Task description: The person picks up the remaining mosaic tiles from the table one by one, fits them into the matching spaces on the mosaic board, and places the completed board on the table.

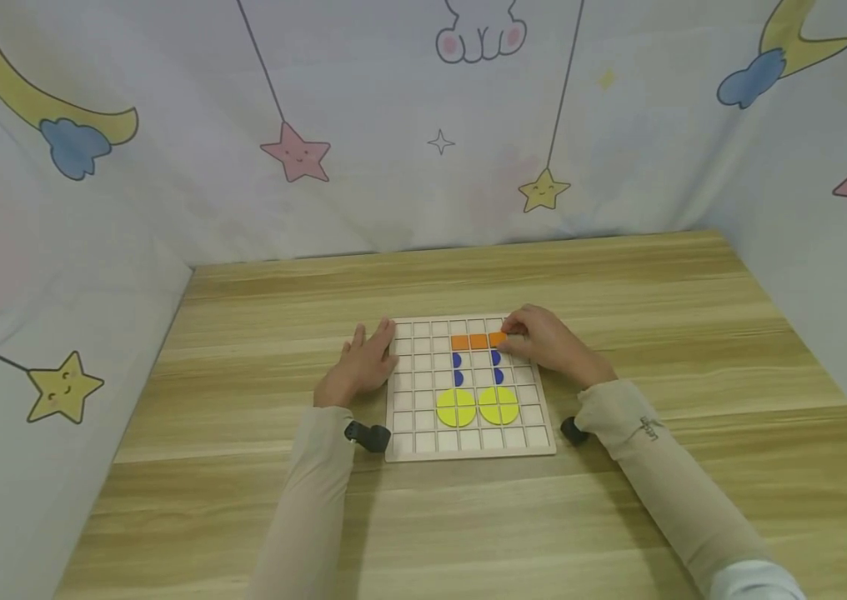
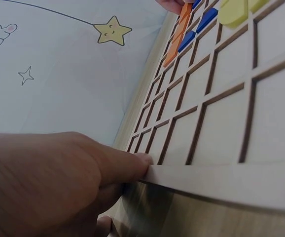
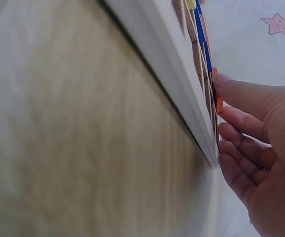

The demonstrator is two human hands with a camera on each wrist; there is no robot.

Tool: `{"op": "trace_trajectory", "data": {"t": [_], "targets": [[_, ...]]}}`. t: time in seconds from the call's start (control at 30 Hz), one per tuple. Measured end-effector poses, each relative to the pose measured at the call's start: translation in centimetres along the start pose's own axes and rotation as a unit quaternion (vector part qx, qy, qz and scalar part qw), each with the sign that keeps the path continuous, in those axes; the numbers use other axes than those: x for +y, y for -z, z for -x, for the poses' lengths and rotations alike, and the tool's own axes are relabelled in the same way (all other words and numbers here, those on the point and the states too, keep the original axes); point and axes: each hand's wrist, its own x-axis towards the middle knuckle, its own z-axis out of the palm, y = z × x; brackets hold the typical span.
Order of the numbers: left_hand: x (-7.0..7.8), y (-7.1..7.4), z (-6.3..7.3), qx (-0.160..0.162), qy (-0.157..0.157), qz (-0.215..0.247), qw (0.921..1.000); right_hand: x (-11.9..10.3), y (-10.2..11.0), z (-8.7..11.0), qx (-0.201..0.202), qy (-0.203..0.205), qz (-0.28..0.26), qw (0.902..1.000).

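Observation:
A pale wooden grid board [image 1: 423, 419] lies flat on the table. Two orange tiles [image 1: 469, 342] sit in a row near its far side. The right hand [image 1: 553, 340] pinches a third orange tile [image 1: 498, 339] between thumb and finger at that row's right end; the right wrist view shows this orange tile [image 3: 219, 104] tilted against the board. Below are several blue half-round pieces [image 1: 457, 360] in two columns, then two yellow circles [image 1: 457, 407] made of quarter pieces. The left hand [image 1: 361, 364] rests at the board's far-left edge, fingertips [image 2: 143, 160] touching the rim.
The wood-grain table [image 1: 273, 333] extends around the board. A white cloth [image 1: 393, 75] printed with stars and moons hangs behind it and at both sides. Dark wrist cameras [image 1: 368, 437] hang at both cuffs, close to the board's sides.

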Motion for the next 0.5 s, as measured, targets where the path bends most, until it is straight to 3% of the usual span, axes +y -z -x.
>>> {"op": "trace_trajectory", "data": {"t": [0.5], "targets": [[-0.13,-0.04,-0.07,-0.004,0.0,-0.002,1.0,-0.02,-0.03,-0.09,-0.004,-0.008,-0.004,1.0]]}}
